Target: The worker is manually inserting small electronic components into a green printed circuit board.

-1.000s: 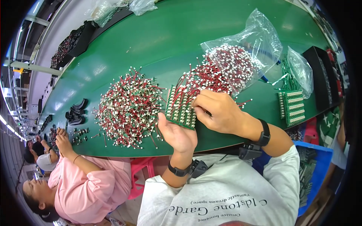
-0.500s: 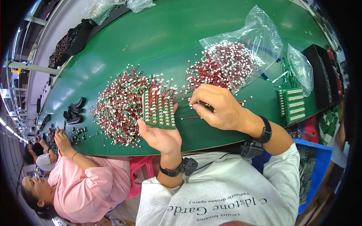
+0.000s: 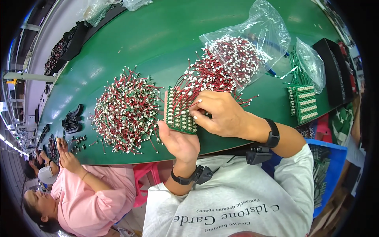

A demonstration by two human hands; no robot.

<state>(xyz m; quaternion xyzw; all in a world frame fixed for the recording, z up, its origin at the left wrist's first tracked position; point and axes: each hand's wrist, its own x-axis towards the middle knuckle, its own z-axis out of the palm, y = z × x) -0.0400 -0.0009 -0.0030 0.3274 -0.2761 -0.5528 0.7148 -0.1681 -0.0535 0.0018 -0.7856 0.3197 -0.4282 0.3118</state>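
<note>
My left hand [image 3: 179, 145] holds a green circuit board panel [image 3: 182, 118] tilted up from below, its face lined with rows of small white connectors. Several red wires rise from its far part. Close over the panel's right side, my right hand [image 3: 223, 116] pinches a thin red wire with a white plug [image 3: 198, 101]; the fingertips partly hide it. Just beyond lies a heap of red wires with white plugs [image 3: 211, 75], partly under a clear plastic bag [image 3: 272, 29]. Left of the panel spreads a large pile of wired small boards [image 3: 124, 112].
At the right, green panels [image 3: 307, 104] lie near a black box [image 3: 333, 71] and another clear bag [image 3: 312, 65]. A blue bin [image 3: 335, 173] stands below the table edge. On the left, a co-worker in pink [image 3: 94, 197] works beside black curved parts [image 3: 73, 120].
My left hand has brought the panel rightward, away from the left pile. My right hand has moved slightly left, from beside the wire heap to over the panel.
</note>
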